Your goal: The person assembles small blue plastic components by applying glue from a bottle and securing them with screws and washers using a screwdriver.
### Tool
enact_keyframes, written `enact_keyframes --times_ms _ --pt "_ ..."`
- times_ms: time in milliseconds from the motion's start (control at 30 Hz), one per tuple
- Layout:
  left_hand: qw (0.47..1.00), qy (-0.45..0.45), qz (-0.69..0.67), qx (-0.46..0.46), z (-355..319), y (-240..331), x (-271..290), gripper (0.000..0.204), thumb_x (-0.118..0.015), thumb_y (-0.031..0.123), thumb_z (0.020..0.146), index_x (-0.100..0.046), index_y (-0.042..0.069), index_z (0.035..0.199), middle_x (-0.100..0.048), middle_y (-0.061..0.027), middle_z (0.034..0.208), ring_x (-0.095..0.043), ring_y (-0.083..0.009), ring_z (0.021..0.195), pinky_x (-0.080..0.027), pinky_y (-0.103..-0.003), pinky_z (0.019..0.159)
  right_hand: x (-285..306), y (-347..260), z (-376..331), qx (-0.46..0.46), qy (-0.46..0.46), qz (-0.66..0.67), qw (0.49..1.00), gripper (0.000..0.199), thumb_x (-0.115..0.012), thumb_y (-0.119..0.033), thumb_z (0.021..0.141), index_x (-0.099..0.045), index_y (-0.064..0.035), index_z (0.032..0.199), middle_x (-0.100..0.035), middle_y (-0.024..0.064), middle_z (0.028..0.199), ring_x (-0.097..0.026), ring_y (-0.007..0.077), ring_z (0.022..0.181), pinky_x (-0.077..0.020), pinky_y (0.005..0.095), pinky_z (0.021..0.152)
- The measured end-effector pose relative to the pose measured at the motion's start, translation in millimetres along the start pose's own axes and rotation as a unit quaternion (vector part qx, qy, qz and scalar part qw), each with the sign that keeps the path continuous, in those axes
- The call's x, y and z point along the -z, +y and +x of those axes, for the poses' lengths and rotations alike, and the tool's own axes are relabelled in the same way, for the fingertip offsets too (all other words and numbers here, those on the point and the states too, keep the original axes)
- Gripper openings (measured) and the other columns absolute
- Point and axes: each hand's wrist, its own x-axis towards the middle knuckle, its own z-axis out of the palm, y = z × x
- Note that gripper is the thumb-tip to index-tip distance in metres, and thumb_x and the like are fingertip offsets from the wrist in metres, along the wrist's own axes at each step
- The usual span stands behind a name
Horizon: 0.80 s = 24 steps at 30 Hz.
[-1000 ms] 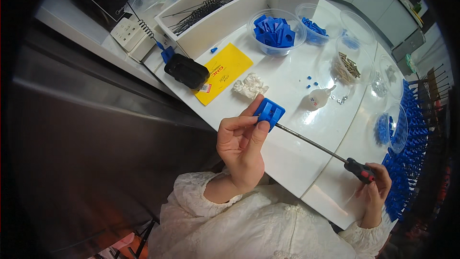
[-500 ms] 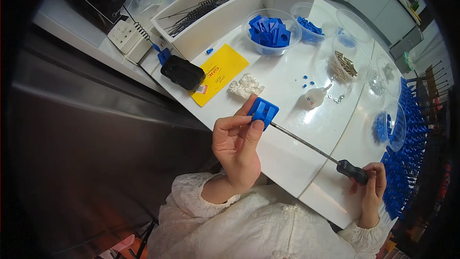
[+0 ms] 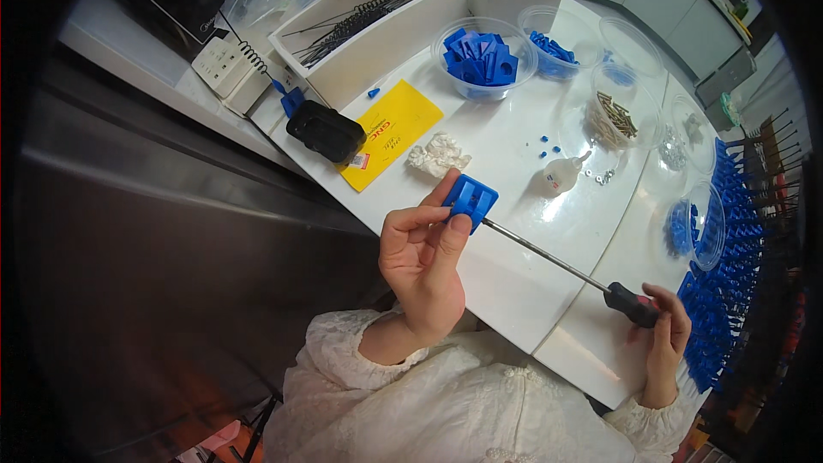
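Note:
My left hand (image 3: 422, 257) holds a small blue plastic block (image 3: 470, 199) between thumb and fingers, raised over the white table (image 3: 514, 283). My right hand (image 3: 662, 334) grips the black handle of a long screwdriver (image 3: 549, 259). Its thin metal shaft runs up to the left, and the tip meets the right side of the blue block. Both hands hover above the table's near edge, in front of my white sleeves.
Clear bowls of blue parts (image 3: 482, 56), a bowl of screws (image 3: 619, 113), a small white bottle (image 3: 561, 176), a crumpled white tissue (image 3: 437, 154), a yellow card (image 3: 387, 130), a black box (image 3: 324, 130) and a white tray of thin black rods (image 3: 369, 21) lie behind. Rows of blue pieces (image 3: 729, 240) line the right.
The whole view has shifted slightly; my left hand with the block and my right hand with the screwdriver sit a little lower and to the left. The grip on both is unchanged.

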Motion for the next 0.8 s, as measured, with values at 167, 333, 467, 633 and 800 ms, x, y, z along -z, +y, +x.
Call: enact_keyframes --times_ms 167,333,467,633,800 --pt "1.0 -0.005 0.015 -0.015 0 1 -1 0.017 -0.054 -0.001 0.09 -0.047 0.008 0.103 -0.05 -0.0278 0.129 -0.055 -0.0232 0.115 -0.047 -0.034 0.094 -6 0 -3 -0.06 0.046 0.089 0.993 0.039 -0.053 -0.033 0.096 -0.046 -0.0004 0.117 -0.06 0.0096 0.085 -0.059 0.0159 0.057 -0.0467 0.0238 0.048" --pt "1.0 0.013 -0.01 0.007 0 1 0 0.017 -0.054 -0.001 0.09 -0.047 0.008 0.103 -0.05 -0.0272 0.13 -0.056 -0.022 0.113 -0.049 -0.034 0.093 -10 -1 -1 0.087 0.048 0.045 0.994 0.051 -0.067 -0.037 0.087 -0.046 0.0006 0.115 -0.06 0.0131 0.096 -0.063 0.0174 0.069 -0.0515 0.0246 0.056" --pt "1.0 0.018 -0.011 0.011 1 1 0 0.016 -0.054 -0.001 0.09 -0.048 0.007 0.103 -0.05 -0.0265 0.131 -0.057 -0.0203 0.111 -0.049 -0.033 0.093 -5 -7 -3 0.025 0.041 0.058 0.997 0.053 -0.071 -0.038 0.083 -0.05 0.0018 0.112 -0.06 0.0128 0.096 -0.063 0.0176 0.071 -0.053 0.0256 0.058" --pt "0.999 0.02 -0.027 0.019 1 0 0 0.016 -0.055 -0.001 0.09 -0.048 0.008 0.102 -0.05 -0.0264 0.131 -0.058 -0.0192 0.11 -0.049 -0.032 0.092 3 1 1 0.043 -0.009 0.038 0.998 0.045 -0.063 -0.038 0.089 -0.058 0.0038 0.103 -0.061 0.0101 0.083 -0.061 0.0157 0.061 -0.0494 0.0243 0.052" --pt "1.0 0.006 -0.015 0.007 -1 1 1 0.016 -0.056 -0.001 0.09 -0.049 0.008 0.102 -0.05 -0.0266 0.13 -0.058 -0.0189 0.109 -0.049 -0.031 0.092 -6 -7 -3 -0.007 0.078 0.052 0.996 0.039 -0.057 -0.035 0.094 -0.052 0.0015 0.108 -0.061 0.0096 0.081 -0.06 0.0148 0.057 -0.0468 0.0233 0.049"
